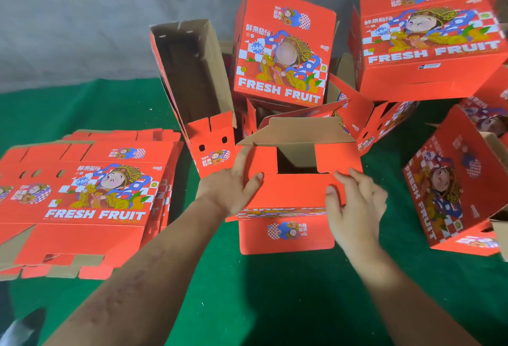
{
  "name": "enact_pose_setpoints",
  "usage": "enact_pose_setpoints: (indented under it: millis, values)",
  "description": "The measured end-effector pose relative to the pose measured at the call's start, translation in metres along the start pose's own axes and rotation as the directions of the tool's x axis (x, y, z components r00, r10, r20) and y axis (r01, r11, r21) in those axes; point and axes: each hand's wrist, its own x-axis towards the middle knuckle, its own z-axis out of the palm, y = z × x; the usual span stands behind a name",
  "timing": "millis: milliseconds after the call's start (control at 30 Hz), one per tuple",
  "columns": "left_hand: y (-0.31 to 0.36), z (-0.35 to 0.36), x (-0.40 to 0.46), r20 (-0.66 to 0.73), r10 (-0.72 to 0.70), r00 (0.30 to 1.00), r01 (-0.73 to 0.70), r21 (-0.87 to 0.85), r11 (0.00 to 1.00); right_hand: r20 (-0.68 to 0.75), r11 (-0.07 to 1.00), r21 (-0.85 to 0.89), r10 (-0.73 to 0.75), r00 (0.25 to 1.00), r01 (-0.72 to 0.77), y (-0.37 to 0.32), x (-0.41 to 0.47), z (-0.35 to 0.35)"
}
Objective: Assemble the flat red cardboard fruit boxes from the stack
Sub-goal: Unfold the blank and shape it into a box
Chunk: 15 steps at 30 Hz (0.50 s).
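left hand (233,189) flat, fingers spread; right hand (354,202) pinching flap of "fresh fruit" box (288,197).

Printed red cardboard boxes (286,197), raw brown inside; matt green cloth (275,290).

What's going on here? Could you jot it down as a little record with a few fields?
Surface: green cloth
Flat stack: red flat boxes, left
In work: half-folded box, centre, top flaps not yet closed
Left hand: flat on a flap
Right hand: pinches the near flap's edge
Done: built boxes piled behind and to the right
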Motion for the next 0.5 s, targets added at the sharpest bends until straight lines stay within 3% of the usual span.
enact_pose_setpoints:
  millis: [100,233,367,433,500]
  values:
    - [0.000,0.006,-0.005,-0.075,0.010,0.997,-0.018,-0.108,0.994,-0.015,0.997,-0.034,-0.074,0.997,0.074,-0.001,0.032,-0.011]
    - [0.006,0.016,-0.006,-0.130,-0.007,0.992,-0.039,-0.348,0.937,0.185,0.944,0.105,0.290,0.939,-0.312,-0.008,0.078,-0.015]
    - [0.008,0.019,-0.007,-0.125,-0.097,0.987,0.033,-0.436,0.900,0.455,0.859,0.163,0.372,0.809,-0.486,-0.012,0.098,-0.013]
    - [0.003,0.020,-0.009,-0.103,-0.163,0.981,0.078,-0.563,0.823,0.538,0.835,0.130,0.393,0.746,-0.534,-0.019,0.108,-0.010]
    - [-0.004,0.023,-0.012,-0.072,-0.269,0.960,0.135,-0.725,0.676,0.594,0.826,0.082,0.410,0.693,-0.558,-0.023,0.111,-0.011]
